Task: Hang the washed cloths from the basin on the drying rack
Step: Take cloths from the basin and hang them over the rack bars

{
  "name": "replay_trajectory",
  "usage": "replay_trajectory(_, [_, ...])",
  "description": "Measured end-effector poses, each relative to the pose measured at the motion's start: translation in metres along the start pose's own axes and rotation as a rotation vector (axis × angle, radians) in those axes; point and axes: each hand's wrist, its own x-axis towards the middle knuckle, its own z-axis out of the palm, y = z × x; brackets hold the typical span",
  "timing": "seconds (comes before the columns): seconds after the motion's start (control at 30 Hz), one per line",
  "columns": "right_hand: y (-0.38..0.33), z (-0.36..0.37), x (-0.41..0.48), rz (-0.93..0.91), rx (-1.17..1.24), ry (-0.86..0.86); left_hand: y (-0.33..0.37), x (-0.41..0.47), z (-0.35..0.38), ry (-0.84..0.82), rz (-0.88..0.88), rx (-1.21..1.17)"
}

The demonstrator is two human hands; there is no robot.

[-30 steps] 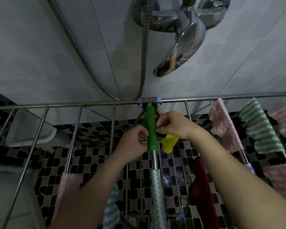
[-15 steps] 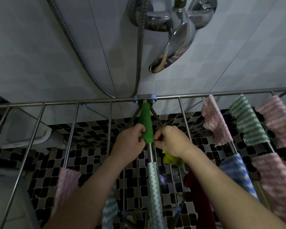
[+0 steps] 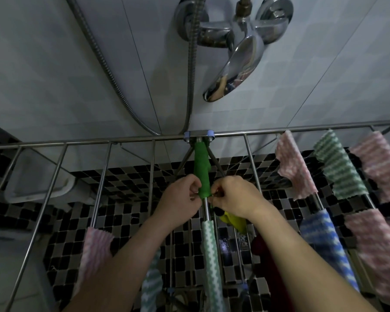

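A green cloth [image 3: 202, 170] hangs over the middle bar of the steel drying rack [image 3: 104, 174], close to the far rail. My left hand [image 3: 181, 201] pinches the cloth's near edge from the left. My right hand [image 3: 233, 199] pinches the same edge from the right. A yellow cloth [image 3: 233, 220] shows under my right hand; I cannot tell whether that hand holds it. The basin is out of view.
Pink [image 3: 293, 170], green-striped [image 3: 338, 170], blue [image 3: 324, 242] and more pink cloths hang on the right bars. A pale green cloth [image 3: 212, 262] and a dark red one [image 3: 273, 271] hang nearer me, a pink one [image 3: 95, 253] at left. A shower tap [image 3: 234, 48] and hose [image 3: 190, 70] are on the tiled wall.
Both hands slid along the middle bar towards me, to the green cloth's near edge. The yellow cloth dropped lower beneath my right hand. The view tilted up a little.
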Motion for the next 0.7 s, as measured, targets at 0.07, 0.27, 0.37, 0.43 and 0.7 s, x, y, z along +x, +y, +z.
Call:
replay_trajectory(0.07, [-0.001,0.003,0.001,-0.021,-0.027,0.0,-0.002,-0.003,0.004,-0.038,-0.022,-0.015])
replay_trajectory(0.27, [0.003,0.008,0.001,-0.017,0.056,0.027,0.009,-0.002,0.005,0.069,-0.208,-0.142])
replay_trajectory(0.37, [0.005,0.012,-0.003,0.004,0.131,0.068,0.019,-0.003,0.007,0.098,-0.181,-0.098])
replay_trajectory(0.43, [0.007,0.014,-0.004,0.033,0.205,0.061,0.023,-0.001,0.006,0.084,-0.208,-0.092])
replay_trajectory(0.7, [0.009,-0.046,-0.031,0.145,1.029,-0.035,0.038,-0.012,-0.008,0.084,-0.11,-0.072])
